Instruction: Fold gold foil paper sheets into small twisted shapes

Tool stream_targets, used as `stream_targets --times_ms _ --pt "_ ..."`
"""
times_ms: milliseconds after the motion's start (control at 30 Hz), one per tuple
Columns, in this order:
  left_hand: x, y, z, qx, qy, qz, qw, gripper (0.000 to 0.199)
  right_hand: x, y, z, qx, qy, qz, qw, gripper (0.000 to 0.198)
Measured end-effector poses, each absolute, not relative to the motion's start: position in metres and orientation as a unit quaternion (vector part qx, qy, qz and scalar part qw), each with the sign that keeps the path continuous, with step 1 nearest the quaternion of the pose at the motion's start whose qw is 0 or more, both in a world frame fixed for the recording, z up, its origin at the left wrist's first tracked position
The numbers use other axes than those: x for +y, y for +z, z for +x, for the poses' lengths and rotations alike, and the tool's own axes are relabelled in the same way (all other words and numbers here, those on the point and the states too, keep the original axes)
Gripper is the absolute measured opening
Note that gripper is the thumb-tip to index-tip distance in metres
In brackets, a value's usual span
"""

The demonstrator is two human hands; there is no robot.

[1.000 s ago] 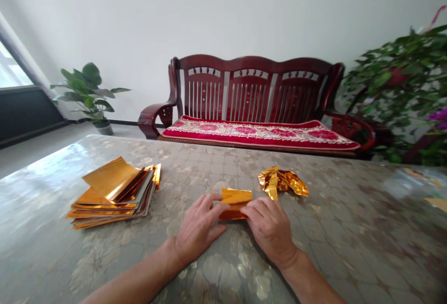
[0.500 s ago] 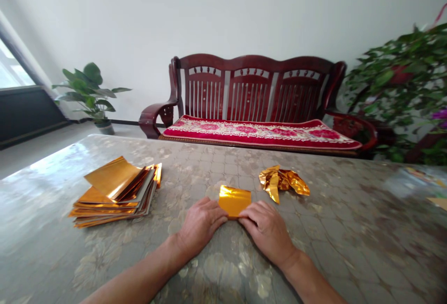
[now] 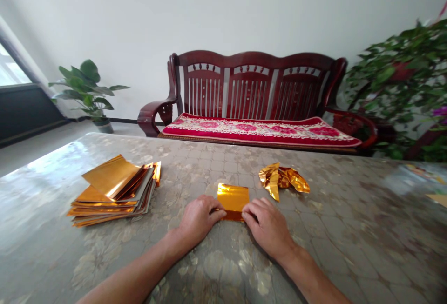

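A small sheet of gold foil paper (image 3: 233, 197) lies on the table in front of me, its near edge turned up into a narrow darker strip. My left hand (image 3: 201, 215) pinches that strip at its left end, thumb along the near side. At the right end, my right hand (image 3: 267, 222) grips the same edge between thumb and fingers. Beyond my right hand rests a crumpled piece of gold foil (image 3: 284, 180). To the left sits an uneven stack of gold foil sheets (image 3: 111, 192), some showing grey undersides.
A patterned cover lies over the table (image 3: 188, 164). Behind it stands a dark red wooden bench (image 3: 249, 85) with a red floral seat mat (image 3: 258, 129). Potted plants (image 3: 89, 87) flank it. A clear plastic bag (image 3: 417, 178) lies at the table's right.
My hands have moved slightly apart along the foil paper's near edge. A darker folded strip now shows there between them. The view has shifted slightly.
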State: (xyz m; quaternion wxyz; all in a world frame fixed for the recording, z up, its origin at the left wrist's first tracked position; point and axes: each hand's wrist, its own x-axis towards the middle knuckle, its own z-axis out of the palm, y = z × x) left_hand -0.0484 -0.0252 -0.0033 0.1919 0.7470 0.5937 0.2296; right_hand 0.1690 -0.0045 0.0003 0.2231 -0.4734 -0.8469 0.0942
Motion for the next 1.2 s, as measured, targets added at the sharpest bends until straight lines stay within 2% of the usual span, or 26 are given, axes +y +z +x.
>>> stream_targets --times_ms 300,667,833,1200 --pt "-0.0263 0.0025 -0.0473 0.617 0.206 0.736 0.187 0.023 -0.0048 0.0015 0.1686 -0.84 0.11 -0.49 0.204 0.015" --pt "-0.0253 0.003 -0.0457 0.573 0.214 0.767 0.195 0.012 -0.0026 0.0011 0.1653 -0.837 0.169 -0.48 0.2 0.01" --pt "-0.0262 0.0041 -0.0423 0.557 0.206 0.782 0.19 0.014 -0.0041 0.0002 0.163 -0.852 0.161 -0.46 0.193 0.007" --pt "-0.0257 0.0062 -0.043 0.611 0.164 0.757 0.164 0.024 -0.0038 0.0073 0.1621 -0.855 0.158 -0.466 0.164 0.018"
